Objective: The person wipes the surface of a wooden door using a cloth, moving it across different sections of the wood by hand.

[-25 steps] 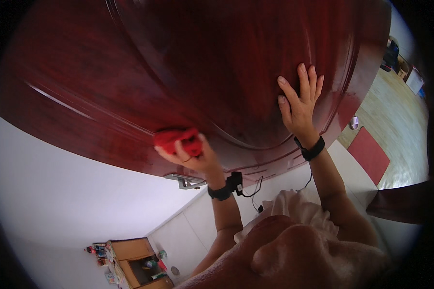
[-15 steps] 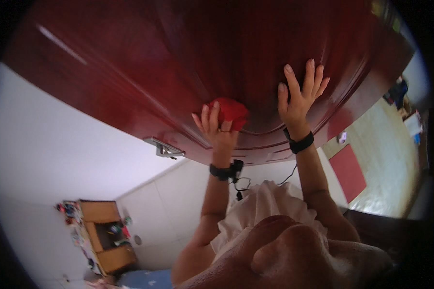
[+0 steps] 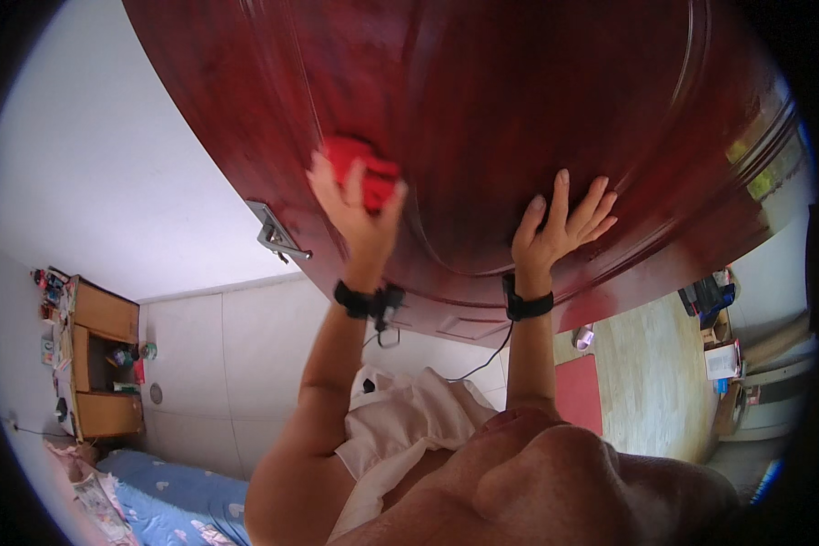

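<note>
A glossy dark red wooden door (image 3: 519,100) fills the upper part of the view. My left hand (image 3: 353,207) presses a red cloth (image 3: 362,168) against the door's panel, fingers wrapped over the cloth. My right hand (image 3: 560,227) lies flat on the door further right, fingers spread, holding nothing. Both wrists wear black bands. A metal door handle (image 3: 278,237) sticks out at the door's edge, just left of my left hand.
A white wall (image 3: 91,155) lies left of the door. A wooden cabinet (image 3: 100,364) with small items stands at the lower left, above a blue patterned bedcover (image 3: 168,496). A red mat (image 3: 578,391) lies on the wooden floor at right.
My left hand with the red cloth has slid along the door, first right, then up and left toward the handle. The view has swung. My right hand stays flat on the door.
</note>
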A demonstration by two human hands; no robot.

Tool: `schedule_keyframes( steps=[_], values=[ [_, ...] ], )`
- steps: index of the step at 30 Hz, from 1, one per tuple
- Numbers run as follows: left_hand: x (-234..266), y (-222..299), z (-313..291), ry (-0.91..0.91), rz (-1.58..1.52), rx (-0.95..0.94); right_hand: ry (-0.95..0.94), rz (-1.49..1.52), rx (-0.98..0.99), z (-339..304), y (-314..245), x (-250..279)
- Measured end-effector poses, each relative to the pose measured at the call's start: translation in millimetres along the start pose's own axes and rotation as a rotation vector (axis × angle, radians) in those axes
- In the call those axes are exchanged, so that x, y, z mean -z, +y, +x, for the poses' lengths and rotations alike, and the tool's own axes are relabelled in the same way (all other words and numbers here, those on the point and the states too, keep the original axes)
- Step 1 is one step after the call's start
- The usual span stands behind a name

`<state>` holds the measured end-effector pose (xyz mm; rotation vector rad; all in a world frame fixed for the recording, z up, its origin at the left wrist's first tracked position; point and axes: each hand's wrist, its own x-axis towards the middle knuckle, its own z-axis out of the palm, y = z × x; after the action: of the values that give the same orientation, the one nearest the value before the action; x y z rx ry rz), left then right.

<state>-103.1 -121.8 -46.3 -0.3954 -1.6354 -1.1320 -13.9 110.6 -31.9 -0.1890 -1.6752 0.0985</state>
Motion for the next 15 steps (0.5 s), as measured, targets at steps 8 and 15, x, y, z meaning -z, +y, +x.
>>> schedule_keyframes(
  steps=[8, 15],
  values=[
    [7.6, -37.7, -68.9, -0.321, 0.185, -0.337, 0.006, -0.039, 0.008, -2.4, -2.1, 1.1],
    [24.3, -39.6, 100.2, 0.069, 0.034, -0.192, 0.021, -0.033, -0.068, 7.2, -29.2, -0.9]
  ],
)
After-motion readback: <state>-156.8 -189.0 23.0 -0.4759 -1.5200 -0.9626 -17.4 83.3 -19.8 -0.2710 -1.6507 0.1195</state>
